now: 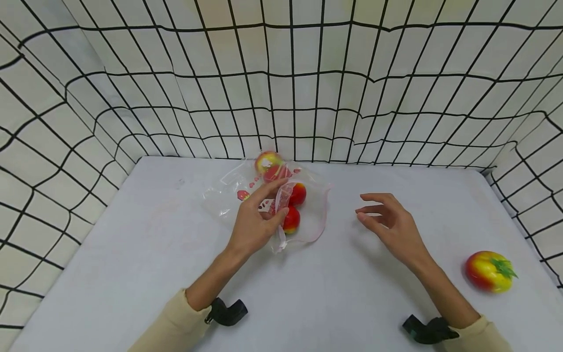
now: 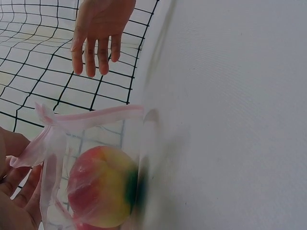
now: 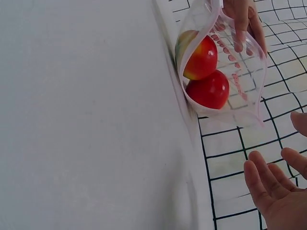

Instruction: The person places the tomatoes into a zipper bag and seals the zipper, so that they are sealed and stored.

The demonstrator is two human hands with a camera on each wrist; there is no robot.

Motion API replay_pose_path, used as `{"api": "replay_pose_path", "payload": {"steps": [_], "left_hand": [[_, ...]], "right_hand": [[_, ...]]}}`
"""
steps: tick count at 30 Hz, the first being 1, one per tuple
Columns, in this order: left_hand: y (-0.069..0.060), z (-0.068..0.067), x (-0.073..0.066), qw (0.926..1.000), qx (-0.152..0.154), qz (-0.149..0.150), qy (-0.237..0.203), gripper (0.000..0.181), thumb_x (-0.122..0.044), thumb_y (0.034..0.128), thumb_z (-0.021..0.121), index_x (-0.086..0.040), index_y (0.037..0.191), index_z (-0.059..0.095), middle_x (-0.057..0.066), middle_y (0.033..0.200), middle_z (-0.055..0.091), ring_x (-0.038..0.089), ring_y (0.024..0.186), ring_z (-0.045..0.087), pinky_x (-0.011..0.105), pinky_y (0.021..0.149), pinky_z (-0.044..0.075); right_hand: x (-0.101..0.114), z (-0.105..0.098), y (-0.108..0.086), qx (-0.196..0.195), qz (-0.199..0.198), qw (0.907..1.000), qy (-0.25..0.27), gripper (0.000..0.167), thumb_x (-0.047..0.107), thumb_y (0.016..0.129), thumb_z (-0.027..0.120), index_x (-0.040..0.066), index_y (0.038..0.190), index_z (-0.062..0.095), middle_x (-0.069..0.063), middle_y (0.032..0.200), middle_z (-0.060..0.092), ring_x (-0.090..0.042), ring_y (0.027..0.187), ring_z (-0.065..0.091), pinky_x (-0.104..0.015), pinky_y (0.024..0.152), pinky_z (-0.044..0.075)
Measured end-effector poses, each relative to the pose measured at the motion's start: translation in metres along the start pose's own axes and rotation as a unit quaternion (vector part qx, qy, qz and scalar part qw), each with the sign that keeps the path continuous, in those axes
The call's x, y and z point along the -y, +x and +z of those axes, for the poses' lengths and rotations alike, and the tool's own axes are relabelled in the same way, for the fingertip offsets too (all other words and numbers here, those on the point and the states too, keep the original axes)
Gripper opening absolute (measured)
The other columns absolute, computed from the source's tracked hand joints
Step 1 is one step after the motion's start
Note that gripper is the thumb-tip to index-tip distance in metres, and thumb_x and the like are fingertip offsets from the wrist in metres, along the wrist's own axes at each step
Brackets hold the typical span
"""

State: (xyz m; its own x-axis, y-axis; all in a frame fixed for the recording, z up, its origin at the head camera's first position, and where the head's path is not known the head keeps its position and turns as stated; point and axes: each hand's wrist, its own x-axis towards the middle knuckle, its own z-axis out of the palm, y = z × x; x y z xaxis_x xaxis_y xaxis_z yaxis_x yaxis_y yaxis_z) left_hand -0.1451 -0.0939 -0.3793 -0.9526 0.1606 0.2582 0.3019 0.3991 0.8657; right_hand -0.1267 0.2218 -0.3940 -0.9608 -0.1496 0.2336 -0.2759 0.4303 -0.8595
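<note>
A clear plastic bag with a pink-edged mouth [image 1: 315, 222] lies on the white tabletop [image 1: 132, 274], its mouth gaping toward the right hand [image 1: 393, 225]. Inside, near the mouth, sit two glossy, round, red-and-yellow fruits [image 1: 291, 221], one just beside the other; the right wrist view shows them touching behind the pink rim. At the far end of the bag is a red-and-yellow fruit with a pale highlight [image 1: 268, 160]; whether it is inside or behind the film cannot be told.

The bag's film carries red printed motifs [image 1: 243, 195], some heart-shaped, running in a row in the right wrist view, and a small dark-and-white patch; any lettering is too small to read.

The left hand [image 1: 254, 222] pinches the bag at its mouth, thumb and fingers on the film. The right hand hangs apart from the bag, fingers spread and holding nothing. Beyond the right forearm, on the tabletop, rests a plump red-and-yellow fruit with a green leafy top [image 1: 490, 272].
</note>
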Motion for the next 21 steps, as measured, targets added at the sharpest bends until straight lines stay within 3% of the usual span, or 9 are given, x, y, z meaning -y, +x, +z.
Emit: {"api": "replay_pose_path", "payload": {"steps": [21], "left_hand": [[0.000, 0.000, -0.001, 0.9999, 0.004, -0.012, 0.004, 0.068, -0.010, 0.0910, 0.079, -0.035, 0.150, 0.055, 0.000, 0.140, 0.063, 0.021, 0.122, 0.062, 0.022, 0.080, 0.061]], "right_hand": [[-0.005, -0.032, -0.013, -0.053, 0.002, 0.9981, -0.032, 0.040, 0.013, 0.100, 0.069, 0.015, 0.140, 0.062, 0.014, 0.126, 0.059, 0.007, 0.109, 0.067, -0.006, 0.090, 0.053]]}}
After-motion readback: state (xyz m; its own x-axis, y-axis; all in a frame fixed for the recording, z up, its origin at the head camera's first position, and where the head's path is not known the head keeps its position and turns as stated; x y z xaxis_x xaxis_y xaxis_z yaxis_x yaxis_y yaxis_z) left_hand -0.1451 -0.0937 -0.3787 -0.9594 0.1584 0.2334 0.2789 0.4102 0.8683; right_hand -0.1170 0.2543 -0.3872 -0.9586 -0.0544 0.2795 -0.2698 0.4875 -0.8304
